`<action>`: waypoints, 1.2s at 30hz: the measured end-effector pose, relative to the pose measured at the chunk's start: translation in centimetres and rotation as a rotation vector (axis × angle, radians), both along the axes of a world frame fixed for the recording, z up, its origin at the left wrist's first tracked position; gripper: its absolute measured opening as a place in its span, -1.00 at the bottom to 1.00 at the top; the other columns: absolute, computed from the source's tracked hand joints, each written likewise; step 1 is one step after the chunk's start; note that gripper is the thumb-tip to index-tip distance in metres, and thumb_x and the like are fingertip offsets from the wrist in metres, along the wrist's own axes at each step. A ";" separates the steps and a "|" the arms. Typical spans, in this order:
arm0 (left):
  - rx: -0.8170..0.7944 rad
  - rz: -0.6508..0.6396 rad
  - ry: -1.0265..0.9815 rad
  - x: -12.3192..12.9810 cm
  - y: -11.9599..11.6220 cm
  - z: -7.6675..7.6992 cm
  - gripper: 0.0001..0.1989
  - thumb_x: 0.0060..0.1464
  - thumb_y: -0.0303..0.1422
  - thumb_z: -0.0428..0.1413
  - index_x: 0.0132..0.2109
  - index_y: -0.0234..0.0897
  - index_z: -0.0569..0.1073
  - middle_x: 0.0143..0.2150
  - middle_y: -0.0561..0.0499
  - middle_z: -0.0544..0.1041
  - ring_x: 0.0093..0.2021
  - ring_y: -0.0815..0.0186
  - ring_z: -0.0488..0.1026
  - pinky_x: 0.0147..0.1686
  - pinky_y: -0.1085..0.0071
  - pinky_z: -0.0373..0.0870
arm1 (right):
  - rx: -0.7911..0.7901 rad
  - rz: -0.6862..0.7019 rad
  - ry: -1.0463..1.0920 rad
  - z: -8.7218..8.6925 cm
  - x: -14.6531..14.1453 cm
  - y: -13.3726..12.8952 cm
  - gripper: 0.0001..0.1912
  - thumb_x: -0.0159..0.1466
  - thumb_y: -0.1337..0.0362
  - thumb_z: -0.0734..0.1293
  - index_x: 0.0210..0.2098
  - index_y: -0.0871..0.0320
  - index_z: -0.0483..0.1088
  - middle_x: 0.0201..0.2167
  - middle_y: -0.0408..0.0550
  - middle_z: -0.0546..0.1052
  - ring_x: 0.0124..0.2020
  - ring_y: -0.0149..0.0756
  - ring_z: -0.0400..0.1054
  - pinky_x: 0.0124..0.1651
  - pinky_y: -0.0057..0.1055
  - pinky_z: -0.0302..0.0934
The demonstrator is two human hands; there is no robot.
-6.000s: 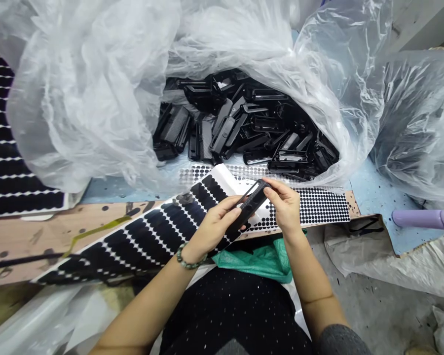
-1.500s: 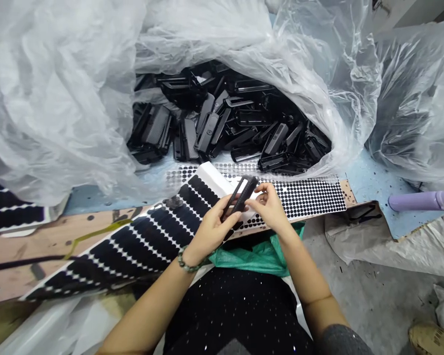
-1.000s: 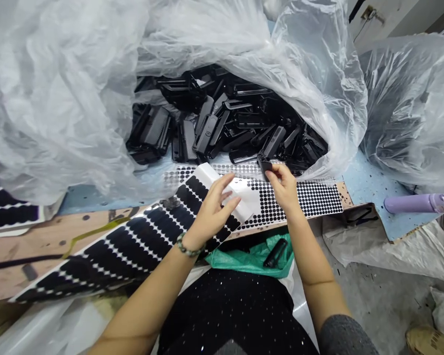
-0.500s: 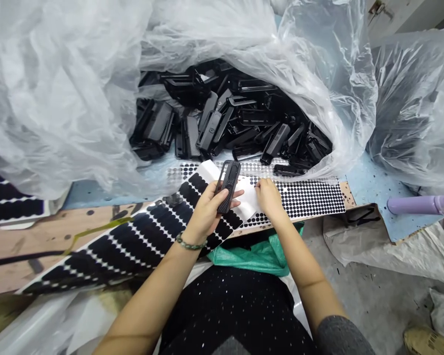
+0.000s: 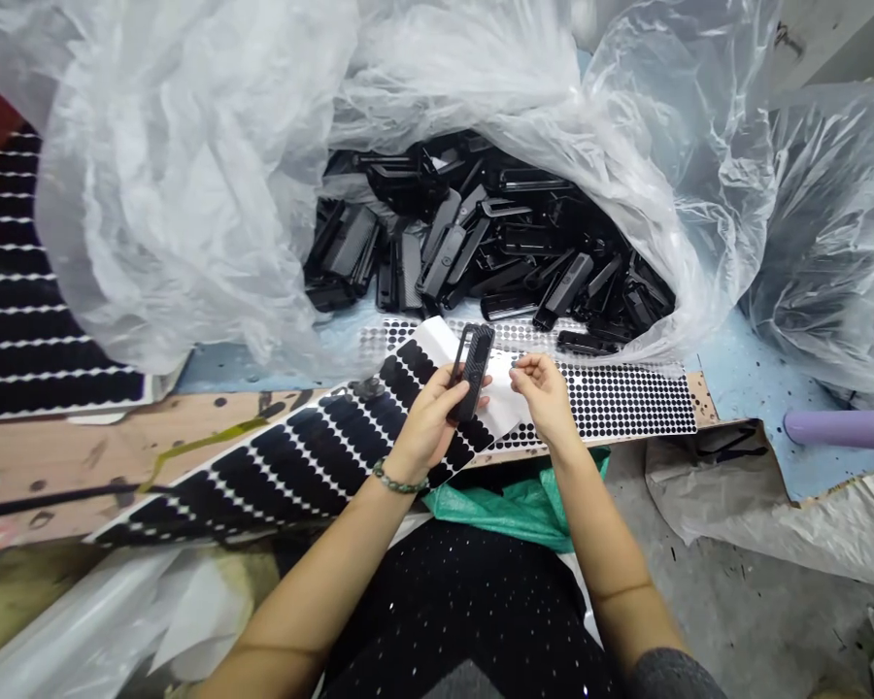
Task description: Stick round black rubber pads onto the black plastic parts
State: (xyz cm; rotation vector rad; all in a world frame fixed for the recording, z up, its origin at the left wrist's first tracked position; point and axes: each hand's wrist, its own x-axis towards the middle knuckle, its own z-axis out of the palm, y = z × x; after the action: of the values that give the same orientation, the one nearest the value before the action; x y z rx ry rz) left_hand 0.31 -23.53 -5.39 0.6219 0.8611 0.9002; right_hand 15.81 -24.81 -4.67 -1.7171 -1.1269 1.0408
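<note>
The right hand (image 5: 546, 396) has edged nearer the black part (image 5: 476, 361) since half a second ago, fingertips together, contents unclear, while the left hand (image 5: 431, 419) clamps that part low above the black-striped sheet (image 5: 302, 456), apparently leaving its patterned face exposed.

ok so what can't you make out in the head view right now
All in the head view:
- Right hand: whether its fingertips hold anything; too small to tell.
- Black part: its underside, turned away and covered by the left hand.
- Purple bottle: its far end, cut off by the right edge.
- Pile of black parts: its lower layers, hidden by those on top.
</note>
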 end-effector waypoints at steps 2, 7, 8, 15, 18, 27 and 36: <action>0.026 -0.003 -0.013 0.1 -0.1 0.0 -0.67 -0.04 -0.22 0.24 -0.14 -0.22 0.40 -0.14 -0.05 0.55 -0.05 0.16 0.53 -0.09 0.21 0.52 | 0.077 -0.013 0.298 0.6 -0.9 -0.4 -0.84 0.16 0.16 0.34 -0.36 0.08 0.32 -0.41 -0.16 0.43 -0.34 -0.34 0.37 -0.18 -0.33 0.35; 0.052 0.053 -0.035 0.3 -0.3 0.1 -0.67 -0.09 -0.22 0.28 -0.17 -0.21 0.44 -0.15 0.01 0.55 -0.14 0.26 0.52 -0.05 0.25 0.49 | 0.140 -0.011 0.253 1.8 -2.5 -0.5 -0.79 0.09 0.11 0.40 -0.47 0.10 0.39 -0.18 -0.04 0.40 -0.19 -0.28 0.35 -0.20 -0.33 0.38; 0.063 0.066 -0.035 0.3 -0.4 0.1 -0.67 -0.09 -0.22 0.28 -0.17 -0.21 0.44 -0.15 0.02 0.54 -0.14 0.28 0.51 -0.05 0.27 0.48 | 0.136 -0.006 0.231 1.9 -2.7 -0.4 -0.80 0.09 0.12 0.40 -0.47 0.10 0.40 -0.16 -0.03 0.37 -0.20 -0.27 0.34 -0.23 -0.32 0.39; 0.147 0.112 0.011 0.2 -0.5 -0.2 -0.71 -0.04 -0.25 0.26 -0.16 -0.20 0.46 -0.18 0.05 0.53 -0.13 0.33 0.48 -0.01 0.36 0.43 | 0.137 0.015 0.154 1.5 -3.4 -0.2 -0.87 0.13 0.21 0.36 -0.48 0.10 0.37 -0.24 -0.06 0.34 -0.25 -0.28 0.31 -0.24 -0.30 0.38; 0.158 0.110 0.020 0.0 -0.5 -0.2 -0.71 -0.05 -0.23 0.26 -0.17 -0.20 0.45 -0.18 0.04 0.52 -0.12 0.30 0.48 -0.01 0.32 0.45 | 0.137 -0.047 0.132 1.0 -3.6 0.0 -0.81 0.08 0.19 0.40 -0.46 0.09 0.30 -0.27 -0.11 0.34 -0.29 -0.33 0.30 -0.29 -0.36 0.35; 0.324 -0.095 0.252 -1.7 0.5 0.7 -0.62 0.03 -0.13 0.18 -0.05 -0.24 0.46 -0.03 -0.11 0.53 -0.03 0.15 0.48 0.01 0.19 0.42 | 0.096 0.063 0.405 0.5 -0.9 1.7 -0.61 0.04 0.05 0.41 -0.21 0.08 0.35 -0.21 -0.05 0.51 -0.13 -0.21 0.41 0.02 -0.20 0.32; 0.600 0.094 0.984 -6.7 5.7 -3.3 -0.68 -0.10 -0.20 0.21 -0.17 -0.23 0.50 -0.18 -0.15 0.51 0.00 -0.09 0.37 0.13 -0.04 0.19 | 0.312 -0.073 -0.481 -1.0 0.4 -2.7 -0.58 0.27 0.15 0.25 0.10 0.08 0.28 0.01 0.17 0.41 0.05 -0.03 0.31 0.14 0.05 0.22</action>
State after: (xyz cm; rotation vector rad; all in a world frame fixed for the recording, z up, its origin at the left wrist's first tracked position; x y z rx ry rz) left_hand -6.42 -17.84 -8.69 1.6325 1.5070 0.9303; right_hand 16.20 -27.51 -5.69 -1.7781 -1.4243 0.3806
